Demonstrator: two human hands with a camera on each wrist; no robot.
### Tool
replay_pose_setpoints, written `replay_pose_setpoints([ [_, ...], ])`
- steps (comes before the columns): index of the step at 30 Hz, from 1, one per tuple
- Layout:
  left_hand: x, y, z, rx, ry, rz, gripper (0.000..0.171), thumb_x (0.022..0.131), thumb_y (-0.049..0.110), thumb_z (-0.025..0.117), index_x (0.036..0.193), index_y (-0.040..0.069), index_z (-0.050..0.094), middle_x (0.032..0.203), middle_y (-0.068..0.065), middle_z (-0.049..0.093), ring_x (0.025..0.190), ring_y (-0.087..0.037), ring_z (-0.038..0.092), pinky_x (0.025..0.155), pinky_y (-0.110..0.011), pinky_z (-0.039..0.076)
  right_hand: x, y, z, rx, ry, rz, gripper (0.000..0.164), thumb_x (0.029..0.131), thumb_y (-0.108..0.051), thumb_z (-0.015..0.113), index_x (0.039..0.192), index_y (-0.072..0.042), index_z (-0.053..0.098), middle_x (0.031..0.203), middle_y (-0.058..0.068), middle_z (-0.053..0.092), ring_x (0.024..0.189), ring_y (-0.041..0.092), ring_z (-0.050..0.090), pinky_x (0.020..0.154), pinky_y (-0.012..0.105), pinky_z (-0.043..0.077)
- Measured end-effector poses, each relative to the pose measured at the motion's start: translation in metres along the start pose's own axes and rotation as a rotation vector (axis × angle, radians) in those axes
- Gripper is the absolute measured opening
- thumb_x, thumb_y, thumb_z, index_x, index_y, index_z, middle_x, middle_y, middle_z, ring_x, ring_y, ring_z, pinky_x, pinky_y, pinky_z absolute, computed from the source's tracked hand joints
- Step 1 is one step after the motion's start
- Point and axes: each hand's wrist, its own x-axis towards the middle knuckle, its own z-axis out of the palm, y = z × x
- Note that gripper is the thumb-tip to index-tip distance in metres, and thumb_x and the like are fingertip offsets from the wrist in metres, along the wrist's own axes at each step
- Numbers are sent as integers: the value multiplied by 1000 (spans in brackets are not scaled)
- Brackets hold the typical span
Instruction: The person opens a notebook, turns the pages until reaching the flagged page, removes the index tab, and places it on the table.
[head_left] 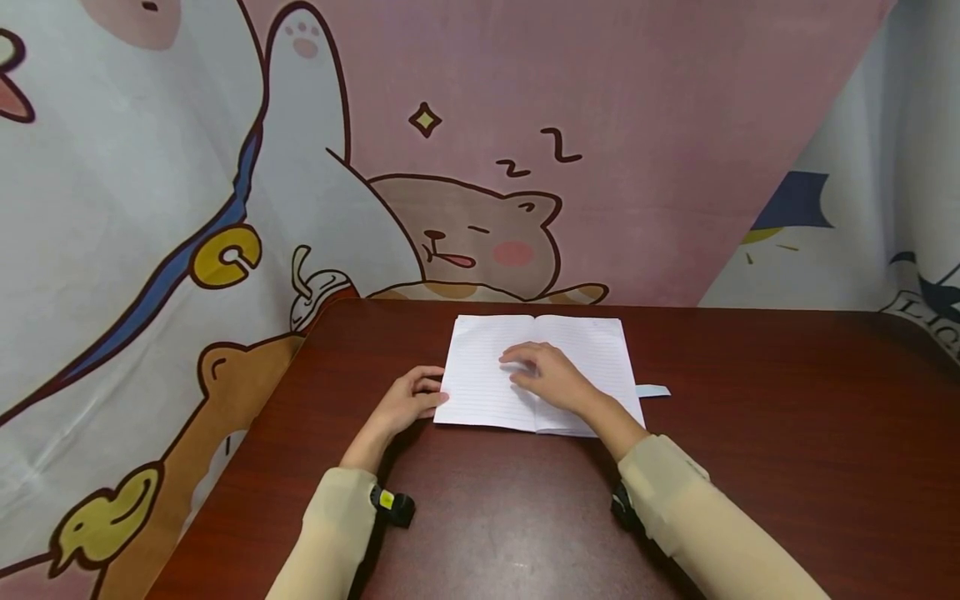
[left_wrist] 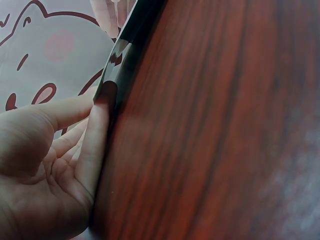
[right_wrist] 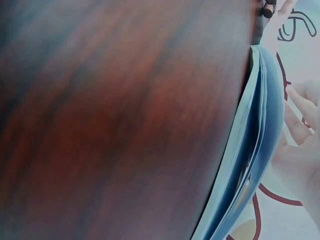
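The bare right hand [head_left: 551,379] and its forearm cover part of the open white notebook of ruled paper [head_left: 491,396], and I can't tell whether those fingertips touch the page. Faint grey marks [head_left: 596,322] in the right page's upper corner are too small to read. The inner end of the thin pale-blue strip [head_left: 653,391] jutting out rightward is hidden by the notebook. In the left wrist view, one fingertip of the bare left hand [head_left: 407,397] is lost in shadow at the notebook's edge. The right wrist view cuts the right hand off and blurs the red-brown wooden table [right_wrist: 125,125].
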Motion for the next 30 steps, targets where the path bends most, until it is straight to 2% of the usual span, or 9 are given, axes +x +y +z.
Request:
replay_pose_setpoints([
  [6, 1, 1, 0, 2, 6, 2, 49, 95, 12, 67, 140, 1, 50, 120, -21, 64, 90, -13, 65, 79, -30, 59, -1, -1, -3, 14, 40, -46, 27, 87, -4, 68, 113, 1, 71, 119, 17, 69, 113, 35, 63, 98, 46, 50],
  [10, 2, 0, -1, 0, 13, -5, 48, 95, 11, 67, 139, 2, 51, 119, -21, 64, 89, -13, 65, 79, -29, 59, -1, -1, -5, 41, 31, 12, 29, 88, -3, 67, 116, 2, 70, 123, 17, 68, 119, 36, 62, 102, 49, 48],
  [16, 1, 0, -1, 2, 11, -3, 48, 95, 11, 67, 139, 1, 51, 119, -21, 64, 89, -12, 65, 79, -29, 59, -1, 2, -9, 48, 29, 69, 29, 90, -1, 68, 120, 1, 68, 127, 17, 66, 124, 34, 59, 104, 47, 49],
  [21, 1, 0, -1, 2, 8, -1, 48, 95, 11, 67, 139, 1, 51, 119, -21, 64, 89, -13, 66, 79, -30, 59, -1, 2, -14, 72, 39, 83, 31, 91, -1, 67, 122, 2, 67, 129, 18, 65, 128, 35, 56, 106, 48, 47],
  [30, 0, 0, 1, 0, 12, -2, 48, 95, 10, 67, 139, 1, 51, 120, -22, 64, 89, -13, 66, 79, -30, 59, -3, 2, -24, 47, 55, 90, 32, 91, -2, 66, 123, 1, 66, 129, 18, 65, 128, 36, 56, 105, 48, 48],
])
